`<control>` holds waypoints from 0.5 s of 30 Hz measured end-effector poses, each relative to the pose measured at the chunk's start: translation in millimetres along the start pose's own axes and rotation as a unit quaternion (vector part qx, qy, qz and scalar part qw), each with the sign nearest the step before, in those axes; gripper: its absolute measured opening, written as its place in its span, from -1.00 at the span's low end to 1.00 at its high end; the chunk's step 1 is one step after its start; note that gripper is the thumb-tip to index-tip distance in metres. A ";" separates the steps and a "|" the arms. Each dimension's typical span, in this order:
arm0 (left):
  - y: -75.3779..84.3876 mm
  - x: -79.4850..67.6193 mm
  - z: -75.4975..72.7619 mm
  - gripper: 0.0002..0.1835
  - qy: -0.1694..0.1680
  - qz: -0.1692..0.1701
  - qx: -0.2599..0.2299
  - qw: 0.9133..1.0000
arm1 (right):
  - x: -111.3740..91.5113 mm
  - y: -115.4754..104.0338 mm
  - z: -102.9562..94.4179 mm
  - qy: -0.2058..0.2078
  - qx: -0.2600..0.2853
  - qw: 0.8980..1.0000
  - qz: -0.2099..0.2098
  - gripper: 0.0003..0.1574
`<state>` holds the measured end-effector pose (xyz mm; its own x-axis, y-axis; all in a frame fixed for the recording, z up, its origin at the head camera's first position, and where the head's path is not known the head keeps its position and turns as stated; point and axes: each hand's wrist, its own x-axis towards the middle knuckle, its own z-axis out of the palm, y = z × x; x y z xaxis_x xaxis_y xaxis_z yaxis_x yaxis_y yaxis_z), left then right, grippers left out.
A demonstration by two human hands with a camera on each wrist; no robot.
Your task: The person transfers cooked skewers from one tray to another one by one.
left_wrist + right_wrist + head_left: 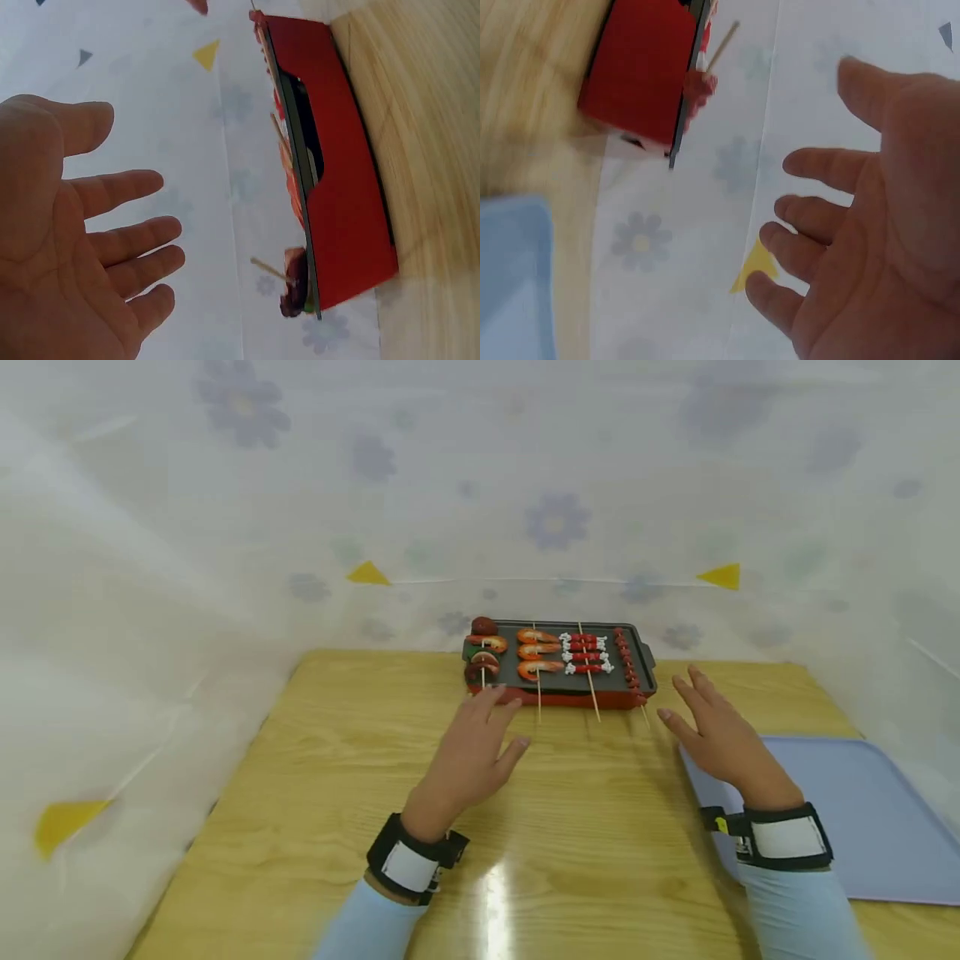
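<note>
A red grill with a dark top plate (pixel 506 681) stands at the back of the table and bears several skewers. From left to right lie a mixed skewer (pixel 483 658), a shrimp skewer (pixel 539 652), a skewer of red-and-white wrapped pieces (pixel 587 657) and a skewer of small dark red pieces (pixel 625 660). My left hand (pixel 467 760) hovers in front of the grill's left end, fingers spread and holding nothing. To the right of the grill, my right hand (pixel 723 739) is raised, also empty, its fingers extended. Both palms show bare in the wrist views.
A pale blue tray (pixel 862 827) lies on the table's right side, partly under the right forearm. The wooden table (pixel 315 793) is bounded by white flower-patterned sheeting (pixel 450 485) at the back and sides. Yellow triangles (pixel 369 574) mark the sheeting.
</note>
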<state>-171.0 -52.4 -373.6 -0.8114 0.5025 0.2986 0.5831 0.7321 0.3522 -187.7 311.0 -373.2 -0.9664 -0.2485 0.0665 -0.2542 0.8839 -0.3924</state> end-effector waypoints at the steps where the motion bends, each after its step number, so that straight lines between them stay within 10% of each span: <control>1: 6.4 3.9 1.8 -0.42 -0.010 0.006 -0.007 1.000 | -2.7 5.3 -2.9 -0.003 -0.003 1.000 0.007 -0.07; 15: 97.6 49.0 30.3 -0.51 -0.049 0.084 0.075 0.992 | -48.9 115.3 -26.2 0.077 -0.124 0.987 0.072 -0.43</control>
<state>-155.1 57.6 -351.5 -0.7071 0.6608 0.2516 0.7042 0.6901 0.1667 -170.8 435.5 -397.7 -0.9829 -0.0673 0.1716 -0.0972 0.9802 -0.1726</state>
